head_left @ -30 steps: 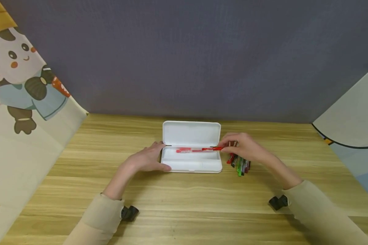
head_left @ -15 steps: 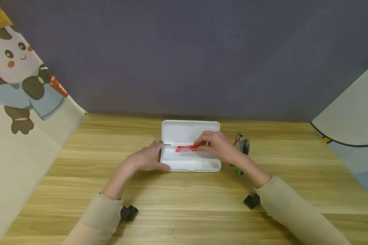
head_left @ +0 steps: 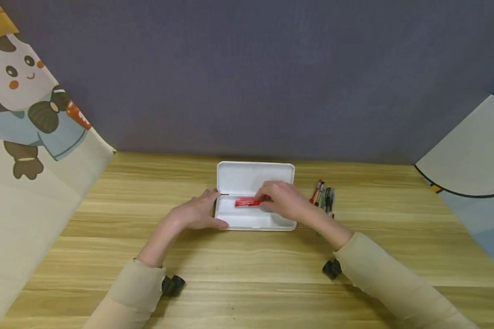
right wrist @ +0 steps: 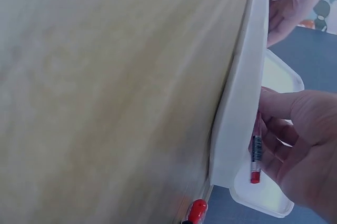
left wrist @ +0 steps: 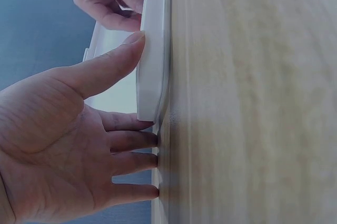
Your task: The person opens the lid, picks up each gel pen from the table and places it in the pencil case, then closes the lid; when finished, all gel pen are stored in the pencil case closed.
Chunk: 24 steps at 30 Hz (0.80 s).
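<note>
A white pencil case (head_left: 240,220) lies with its lid (head_left: 244,176) raised at the back. My left hand (head_left: 195,214) rests at its left end, thumb on the front wall. In the left wrist view that hand's fingers are straight, with their tips at the table. My right hand (head_left: 286,201) is over the case and pinches a red pen (right wrist: 256,153) between thumb and fingers. Its red cap end points left in the head view, just over the rear compartment. Another red pen (head_left: 247,198) lies there, partly hidden by it and by my right hand.
Several pens (head_left: 324,196) with red, black and green parts lie on the wooden table (head_left: 230,283) right of the case, partly behind my right forearm. A dark grey panel (head_left: 247,82) stands behind the table. Printed sheets (head_left: 49,183) flank it.
My right hand has carried the red pen left from the pen pile into the case and lowered it towards the front beside the other red pen. My left hand has stayed put.
</note>
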Motion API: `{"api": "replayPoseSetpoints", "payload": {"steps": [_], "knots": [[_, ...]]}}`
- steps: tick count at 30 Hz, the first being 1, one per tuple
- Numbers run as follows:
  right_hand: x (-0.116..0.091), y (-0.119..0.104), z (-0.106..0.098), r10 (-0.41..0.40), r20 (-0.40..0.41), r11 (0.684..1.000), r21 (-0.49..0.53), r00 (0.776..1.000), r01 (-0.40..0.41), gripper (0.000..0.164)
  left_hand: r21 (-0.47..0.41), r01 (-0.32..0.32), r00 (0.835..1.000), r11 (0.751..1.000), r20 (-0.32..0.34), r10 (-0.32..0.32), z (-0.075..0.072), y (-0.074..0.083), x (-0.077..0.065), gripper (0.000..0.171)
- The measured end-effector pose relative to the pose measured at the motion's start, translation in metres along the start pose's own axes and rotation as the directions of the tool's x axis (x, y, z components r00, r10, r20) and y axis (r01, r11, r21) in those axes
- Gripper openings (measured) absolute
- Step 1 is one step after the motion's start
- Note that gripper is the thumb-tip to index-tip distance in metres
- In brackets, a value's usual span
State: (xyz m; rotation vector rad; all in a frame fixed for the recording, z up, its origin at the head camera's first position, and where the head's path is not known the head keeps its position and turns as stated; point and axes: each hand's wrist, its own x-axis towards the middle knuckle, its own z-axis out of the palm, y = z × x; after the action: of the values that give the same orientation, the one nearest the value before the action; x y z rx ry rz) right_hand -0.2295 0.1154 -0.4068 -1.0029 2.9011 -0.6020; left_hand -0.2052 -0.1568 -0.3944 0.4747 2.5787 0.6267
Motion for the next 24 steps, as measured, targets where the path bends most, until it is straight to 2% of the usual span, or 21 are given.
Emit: {"api": "replayPoseSetpoints", "payload": {"steps": [7, 11, 18, 24], "knots": [[0.0, -0.001, 0.002, -0.05, -0.022, 0.995, -0.083, 0.999, 0.048, 0.014, -0.002, -0.009, 1.0, 1.0, 0.0, 0.009, 0.001, 0.0, 0.0, 0.096], [-0.001, -0.002, 0.001, -0.055, -0.047, 0.996, -0.069, 0.997, 0.051, 0.012, -0.004, -0.002, 1.0, 1.0, 0.0, 0.002, 0.0, 0.0, 0.0, 0.096], [-0.013, 0.007, -0.014, 0.015, -0.09, 0.997, 0.073, 0.996, -0.008, 0.014, -0.001, 0.008, 1.0, 1.0, -0.001, -0.008, 0.0, -0.002, 0.0, 0.096], [-0.039, 0.035, -0.031, 0.02, -0.133, 0.974, 0.228, 0.991, 0.011, 0.016, -0.003, -0.01, 1.0, 1.0, -0.003, 0.01, -0.001, 0.0, 0.0, 0.094]]}}
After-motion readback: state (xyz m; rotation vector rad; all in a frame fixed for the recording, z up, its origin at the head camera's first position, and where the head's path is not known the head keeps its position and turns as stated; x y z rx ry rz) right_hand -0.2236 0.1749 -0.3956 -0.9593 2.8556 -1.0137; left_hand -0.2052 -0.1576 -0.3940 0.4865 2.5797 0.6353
